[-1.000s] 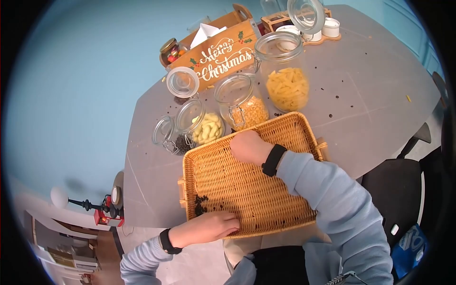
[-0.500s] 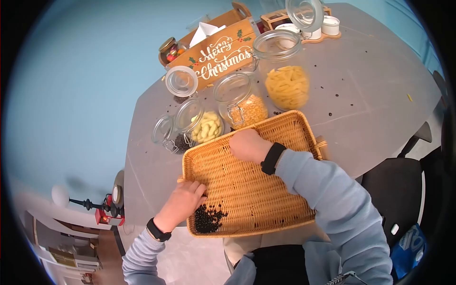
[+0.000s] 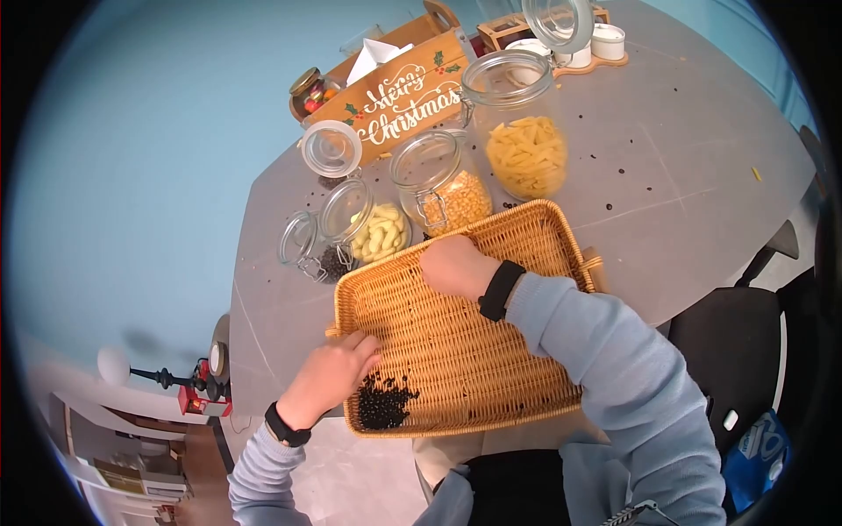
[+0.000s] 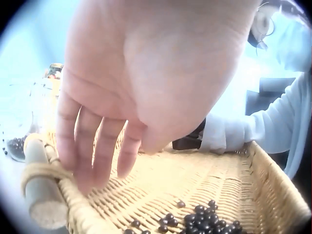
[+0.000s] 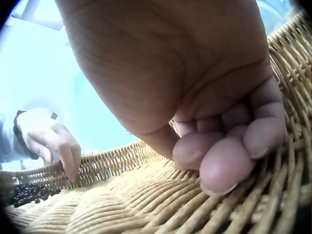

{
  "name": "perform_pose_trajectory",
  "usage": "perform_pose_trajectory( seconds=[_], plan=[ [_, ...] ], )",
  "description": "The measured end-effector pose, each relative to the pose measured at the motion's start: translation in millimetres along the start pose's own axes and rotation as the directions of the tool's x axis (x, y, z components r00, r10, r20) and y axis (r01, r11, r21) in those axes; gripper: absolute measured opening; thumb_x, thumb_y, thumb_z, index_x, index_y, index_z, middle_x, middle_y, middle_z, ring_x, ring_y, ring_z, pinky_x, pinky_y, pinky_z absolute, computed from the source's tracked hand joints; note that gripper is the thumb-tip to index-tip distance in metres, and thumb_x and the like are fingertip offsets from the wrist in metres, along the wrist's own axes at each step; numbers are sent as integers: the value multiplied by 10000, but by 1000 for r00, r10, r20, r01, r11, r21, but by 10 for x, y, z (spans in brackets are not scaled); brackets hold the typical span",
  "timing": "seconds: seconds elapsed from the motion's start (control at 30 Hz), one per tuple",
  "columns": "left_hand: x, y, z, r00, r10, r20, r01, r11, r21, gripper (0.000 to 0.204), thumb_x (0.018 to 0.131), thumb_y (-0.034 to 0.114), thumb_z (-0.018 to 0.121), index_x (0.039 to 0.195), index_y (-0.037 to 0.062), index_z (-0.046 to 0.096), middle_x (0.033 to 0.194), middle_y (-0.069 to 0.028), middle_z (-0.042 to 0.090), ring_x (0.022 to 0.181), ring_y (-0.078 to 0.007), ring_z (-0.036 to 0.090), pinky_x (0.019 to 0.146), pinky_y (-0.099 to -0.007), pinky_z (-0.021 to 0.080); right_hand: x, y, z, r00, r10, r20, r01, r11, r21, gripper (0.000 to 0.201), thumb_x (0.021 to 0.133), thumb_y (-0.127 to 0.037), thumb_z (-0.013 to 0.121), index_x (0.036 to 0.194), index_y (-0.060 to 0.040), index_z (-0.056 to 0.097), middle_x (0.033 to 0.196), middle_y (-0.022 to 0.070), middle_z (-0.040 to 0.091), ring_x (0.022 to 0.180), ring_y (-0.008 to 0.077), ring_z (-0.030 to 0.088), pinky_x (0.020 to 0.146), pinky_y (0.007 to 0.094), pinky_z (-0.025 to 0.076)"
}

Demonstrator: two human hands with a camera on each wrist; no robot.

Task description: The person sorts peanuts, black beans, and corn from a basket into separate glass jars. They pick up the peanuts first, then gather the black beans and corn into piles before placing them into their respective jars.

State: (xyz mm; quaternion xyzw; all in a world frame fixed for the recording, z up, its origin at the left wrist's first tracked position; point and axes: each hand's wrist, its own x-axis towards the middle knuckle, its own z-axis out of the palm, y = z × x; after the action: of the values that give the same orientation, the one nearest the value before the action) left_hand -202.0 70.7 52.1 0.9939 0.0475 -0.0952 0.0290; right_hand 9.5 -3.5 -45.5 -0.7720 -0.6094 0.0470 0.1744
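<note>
A wicker basket (image 3: 474, 351) lies tilted at the table's near edge, with a pile of black beans (image 3: 384, 405) in its lower left corner. The left hand (image 3: 329, 377) is over the basket's left rim, just above the beans; in the left wrist view its fingers (image 4: 100, 146) hang nearly straight, holding nothing visible. At the basket's far side, inside the wall, is the right hand (image 3: 458, 266). Its fingers (image 5: 226, 165) are curled against the wicker in the right wrist view; whether they pinch anything cannot be told.
Open glass jars stand beyond the basket: dark beans (image 3: 333, 261), pale curved pieces (image 3: 381, 233), corn kernels (image 3: 460, 203) and penne (image 3: 528, 159). Behind them is a wooden Christmas box (image 3: 408, 101). Loose beans dot the grey table (image 3: 702, 228). A black chair (image 3: 728, 351) stands at right.
The left hand has moved from the basket's near edge up to its left rim, and the black beans now lie gathered in a denser, more visible pile. The right hand has stayed in place.
</note>
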Motion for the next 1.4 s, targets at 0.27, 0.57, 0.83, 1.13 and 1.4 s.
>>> perform_pose_trajectory(
  seconds=[0.27,0.57,0.83,1.13,1.4],
  plan=[
    [-55,-14,156,964,65,259,-50,997,-66,149,859,198,512,896,54,523,813,-132,551,742,-336,552,613,-415,443,-17,-1,-13,1000,-8,-5,8,1000,-2,139,717,-141,558,729,-68,676,725,102,642,690,263,629,576,372,487],
    [161,101,184,910,408,75,-369,878,-304,151,863,182,518,936,54,551,775,-107,517,752,-300,540,667,-376,439,-4,4,19,999,-6,-31,5,1000,-12,136,714,-141,563,725,-65,676,708,98,641,666,256,629,551,377,484],
    [186,10,140,833,430,349,-249,854,-457,181,877,182,509,840,21,583,793,-100,527,779,-288,535,669,-367,427,-10,-2,-2,1000,5,-9,-5,1000,-9,131,713,-144,569,714,-65,673,700,96,639,663,259,628,551,371,486],
    [55,39,250,766,555,323,-375,795,-477,198,876,161,515,782,3,590,694,-106,503,723,-280,521,620,-370,404,0,32,52,999,-16,-47,18,999,42,213,741,-206,556,651,-31,639,653,132,612,626,299,601,565,407,473],
    [5,-143,98,940,295,168,-235,922,-308,177,856,215,548,958,73,573,888,-102,520,859,-280,522,710,-365,427,-15,8,30,998,-9,-57,10,1000,16,167,730,-176,560,695,-47,659,685,115,627,662,281,618,573,388,481]
  ],
)
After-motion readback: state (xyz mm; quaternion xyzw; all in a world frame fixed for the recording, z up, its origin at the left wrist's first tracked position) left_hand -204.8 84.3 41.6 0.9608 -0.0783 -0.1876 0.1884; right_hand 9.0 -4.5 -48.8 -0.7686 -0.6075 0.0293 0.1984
